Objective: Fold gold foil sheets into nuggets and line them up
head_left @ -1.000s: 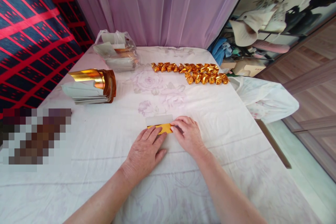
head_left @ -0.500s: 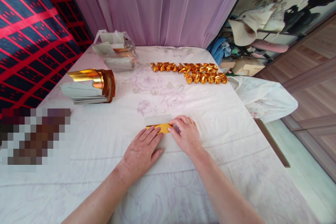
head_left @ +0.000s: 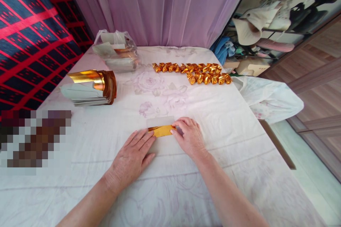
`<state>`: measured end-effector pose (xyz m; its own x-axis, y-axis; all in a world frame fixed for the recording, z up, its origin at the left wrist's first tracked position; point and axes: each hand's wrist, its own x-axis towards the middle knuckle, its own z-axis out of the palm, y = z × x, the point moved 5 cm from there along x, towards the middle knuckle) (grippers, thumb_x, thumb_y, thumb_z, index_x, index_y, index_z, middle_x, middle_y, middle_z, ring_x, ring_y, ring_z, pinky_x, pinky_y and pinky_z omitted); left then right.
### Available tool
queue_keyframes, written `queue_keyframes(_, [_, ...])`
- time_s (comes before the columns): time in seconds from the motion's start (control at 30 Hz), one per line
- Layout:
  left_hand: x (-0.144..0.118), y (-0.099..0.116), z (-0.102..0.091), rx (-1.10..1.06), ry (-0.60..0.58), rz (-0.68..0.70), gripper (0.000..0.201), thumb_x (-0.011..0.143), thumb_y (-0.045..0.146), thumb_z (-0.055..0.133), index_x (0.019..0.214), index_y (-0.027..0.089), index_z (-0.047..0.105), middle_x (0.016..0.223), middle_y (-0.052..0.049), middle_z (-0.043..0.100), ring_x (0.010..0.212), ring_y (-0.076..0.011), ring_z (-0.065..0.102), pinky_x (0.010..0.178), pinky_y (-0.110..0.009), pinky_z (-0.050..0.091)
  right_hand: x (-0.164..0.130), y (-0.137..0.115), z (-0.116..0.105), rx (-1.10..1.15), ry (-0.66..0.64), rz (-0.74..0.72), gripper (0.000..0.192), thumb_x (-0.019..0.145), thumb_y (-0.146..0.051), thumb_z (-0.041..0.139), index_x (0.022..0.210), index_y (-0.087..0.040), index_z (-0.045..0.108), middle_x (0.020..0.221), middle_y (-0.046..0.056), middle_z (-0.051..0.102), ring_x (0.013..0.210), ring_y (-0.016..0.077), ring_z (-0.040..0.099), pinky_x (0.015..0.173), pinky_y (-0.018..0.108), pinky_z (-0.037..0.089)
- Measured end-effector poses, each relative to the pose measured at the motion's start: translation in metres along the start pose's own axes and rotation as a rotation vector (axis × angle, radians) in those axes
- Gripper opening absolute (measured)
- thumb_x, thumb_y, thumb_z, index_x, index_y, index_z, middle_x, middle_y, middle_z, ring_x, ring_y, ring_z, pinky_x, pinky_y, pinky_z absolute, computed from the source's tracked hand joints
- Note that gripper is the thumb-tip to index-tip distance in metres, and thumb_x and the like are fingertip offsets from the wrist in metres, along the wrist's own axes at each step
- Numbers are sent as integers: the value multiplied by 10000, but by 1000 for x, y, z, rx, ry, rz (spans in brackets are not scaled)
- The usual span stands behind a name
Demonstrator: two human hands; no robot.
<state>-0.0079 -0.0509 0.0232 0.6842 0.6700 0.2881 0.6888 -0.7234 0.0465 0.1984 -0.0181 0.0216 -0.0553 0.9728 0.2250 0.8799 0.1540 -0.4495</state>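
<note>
A sheet of gold foil paper (head_left: 163,131) lies on the cloth in front of me, its near part folded over with the gold face up. Its pale back (head_left: 160,121) shows as a strip along the far side. Fingers stretched flat, my left hand (head_left: 132,155) rests at the left end of the gold fold, fingertips touching it. My right hand (head_left: 190,135) pinches the right end between thumb and fingers.
Two rows of folded gold pieces (head_left: 209,78) run across the far right. At left stands a curled stack of foil sheets (head_left: 87,94), and behind it a clear plastic bag (head_left: 117,51) of paper. A white bag (head_left: 277,99) hangs past the table's right edge.
My left hand has slid leftward along the fold, uncovering more of the gold face. My right hand keeps its pinch at the right end.
</note>
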Motion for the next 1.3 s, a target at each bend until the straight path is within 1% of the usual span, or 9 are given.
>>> queue_keyframes(0.37, [-5,-7,-3,-18,-42,-24,413,982,411,432,1298,174,553,1412,-61,571,1348,-256,452,1131,-442,305,-1,5,1,13,-4,-50,169,909,-218,552,958,-252,710,1031,41,666,958,212,584,838,352,403])
queue_keyframes(0.47, [-4,-5,-3,-33,-32,-59,401,984,410,420,1288,193,565,1409,-55,574,1351,-265,449,1133,-464,298,-3,1,-6,-9,72,-96,243,933,-195,490,990,-246,720,1031,50,673,958,208,583,840,348,408])
queue_keyframes(0.57, [-3,-4,-3,-34,-23,-80,398,984,409,413,1272,190,577,1454,-70,530,1373,-273,426,1135,-487,298,-9,-16,-16,-57,170,-184,277,965,-229,461,1072,-239,715,1081,66,676,993,214,571,866,358,400])
queue_keyframes(0.7, [-1,-4,-3,-31,-32,-79,383,964,417,447,1233,187,593,1471,-84,511,1376,-286,421,1127,-502,316,-20,-51,-9,-89,81,-413,292,983,-293,474,1197,-267,671,1235,56,648,1171,227,510,961,389,362])
queue_keyframes(0.77, [0,-4,-2,-34,-33,-88,390,958,426,458,1240,188,585,1456,-85,527,1365,-285,436,1126,-503,317,-24,-59,1,-119,3,-448,295,975,-353,505,1202,-264,671,1344,67,595,1256,253,459,1001,427,342])
queue_keyframes(0.87, [0,-5,-3,-38,-28,-107,392,955,442,460,1237,201,587,1448,-80,535,1352,-281,450,1123,-502,318,-28,-55,10,-152,-61,-413,320,960,-387,535,1232,-279,666,1404,95,546,1304,272,424,1023,460,338])
queue_keyframes(0.93, [0,-5,-2,-43,-27,-113,381,955,451,457,1217,214,600,1439,-67,546,1352,-278,448,1126,-501,313,-31,-47,10,-175,-74,-371,339,956,-384,543,1271,-311,646,1427,104,520,1326,279,408,1031,475,339])
queue_keyframes(1.1, [0,-6,-2,-36,-25,-108,376,958,454,450,1194,215,617,1432,-56,554,1354,-280,443,1127,-503,309,-40,-21,-2,-254,-46,-248,343,961,-380,525,1286,-354,634,1443,109,504,1356,299,391,1018,497,359])
queue_keyframes(1.3, [1,-6,-2,-27,-13,-105,372,954,438,453,1192,206,622,1426,-69,558,1352,-280,447,1129,-506,313,-49,-1,-12,-297,-2,-162,333,971,-338,485,1247,-303,667,1431,105,528,1358,301,406,1020,486,377])
